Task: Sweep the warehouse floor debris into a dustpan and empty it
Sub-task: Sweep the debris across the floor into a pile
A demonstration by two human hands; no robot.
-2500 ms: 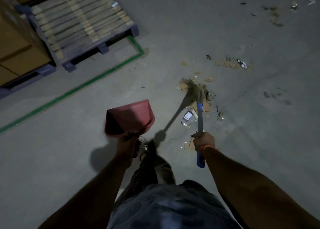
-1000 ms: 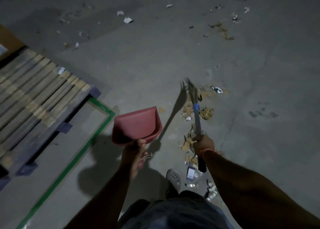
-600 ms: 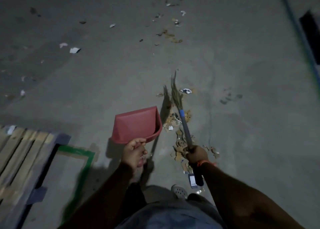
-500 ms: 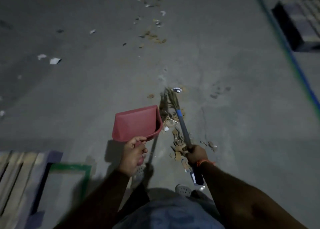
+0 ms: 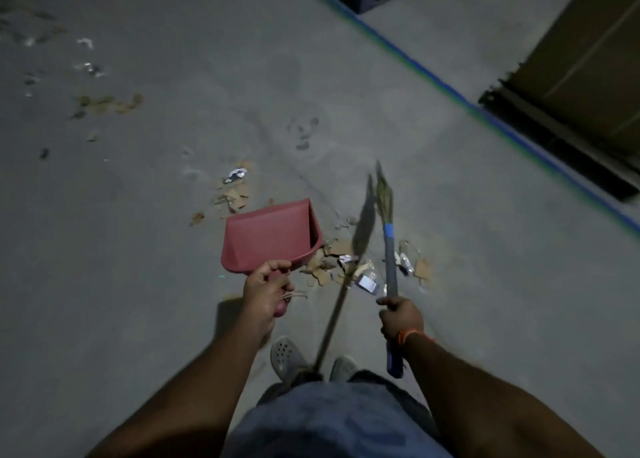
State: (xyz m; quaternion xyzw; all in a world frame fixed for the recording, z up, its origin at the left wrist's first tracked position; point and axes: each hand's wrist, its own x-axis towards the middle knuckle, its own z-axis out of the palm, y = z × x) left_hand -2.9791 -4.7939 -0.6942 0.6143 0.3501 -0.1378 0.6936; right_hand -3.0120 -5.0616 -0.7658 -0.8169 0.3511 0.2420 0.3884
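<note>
We have turned since half a second ago: the pallet that sat at lower left is out of view, and a blue floor line (image 5: 450,90) with a box (image 5: 588,59) on a dark base now runs along the right. The broom (image 5: 389,246) has come off the scraps and points straight ahead, so the main debris pile (image 5: 349,267) now lies between the dustpan (image 5: 270,236) and the broom shaft, near our feet; we judge the gathering nearly done and the pan ready to go down. Our left hand (image 5: 265,298) is curled round the dustpan's handle, holding it tipped above the floor (image 5: 485,250); our right hand (image 5: 401,319) grips the broom's shaft. We count one dustpan, one broom, two hands, two shoes. Debris sits in three groups: the main pile, a smaller patch (image 5: 232,194) just beyond the pan, and a loose scatter (image 5: 104,103) well off to the left.
</note>
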